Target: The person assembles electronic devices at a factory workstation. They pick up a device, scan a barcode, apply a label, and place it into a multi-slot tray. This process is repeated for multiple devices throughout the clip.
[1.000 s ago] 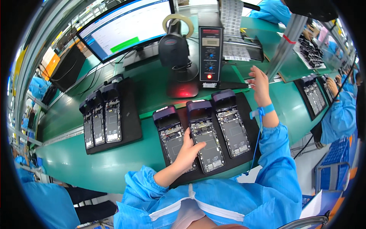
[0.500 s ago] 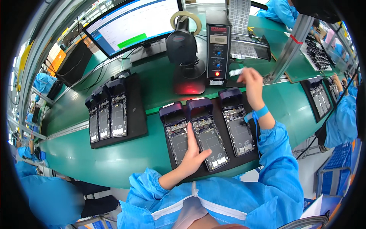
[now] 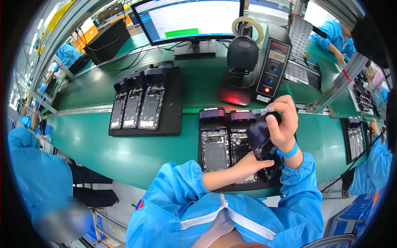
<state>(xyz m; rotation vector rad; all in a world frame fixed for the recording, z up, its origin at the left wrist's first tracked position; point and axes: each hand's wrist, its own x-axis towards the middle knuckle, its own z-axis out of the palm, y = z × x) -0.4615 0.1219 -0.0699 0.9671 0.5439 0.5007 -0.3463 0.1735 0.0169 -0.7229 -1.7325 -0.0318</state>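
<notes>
On a black mat [image 3: 264,187] lie two opened handheld devices, a left one [image 3: 215,151] and a middle one [image 3: 241,138], with bare circuit boards and dark raised head ends. A third such device [image 3: 259,134] is lifted and tilted. My left hand [image 3: 250,165] grips its lower part, the fingers partly hidden behind it. At its head end, my right hand [image 3: 285,122] is closed in a pinch on a small white label [image 3: 263,110]. I cannot tell whether the label touches the device. A blue band [image 3: 288,151] circles my right wrist.
Several similar opened devices [image 3: 151,108] rest on another black mat [image 3: 170,107] to the left. Behind stand a monitor [image 3: 190,20], a stand-mounted barcode scanner [image 3: 242,56] with a tape roll, and a counter box [image 3: 274,66] beside a label strip. Co-workers sit on both sides.
The third device has been lifted off the mat and tilted, with my left hand now on it. My right hand has brought the label down from near the counter box. The view has shifted.
</notes>
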